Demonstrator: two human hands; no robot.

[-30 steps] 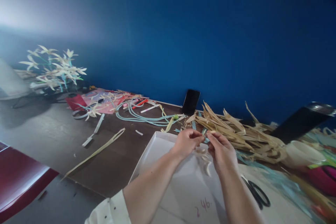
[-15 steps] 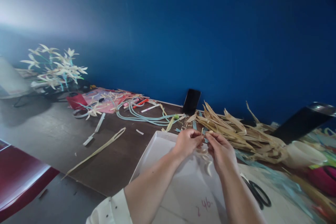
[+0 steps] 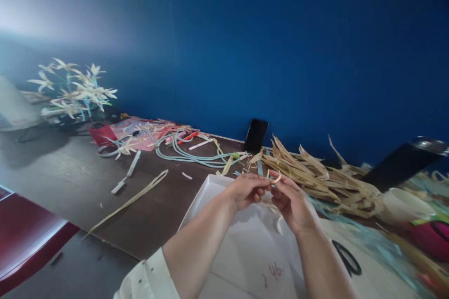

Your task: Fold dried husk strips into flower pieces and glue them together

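Between my fingertips is a small curled strip, pale yellow and looking like corn husk. My left hand pinches it from the left, thumb and forefinger together. From the other side my right hand grips it with thumb and forefinger. Both hands are over the far end of a shallow white box with red handwriting inside. A few curved pale pieces lie in the box below my right hand. Black-handled scissors are right of my right forearm, their blades hidden.
Dried corn husks are heaped beyond my right hand, near a white cup and a dark tumbler. A phone leans on the blue partition. Green cords and husk flowers are to the left.
The curled strip now shows above my fingertips. My left hand has turned, its wrist lower and fingers more curled. My right hand has tilted, and its forearm now covers more of the scissors.
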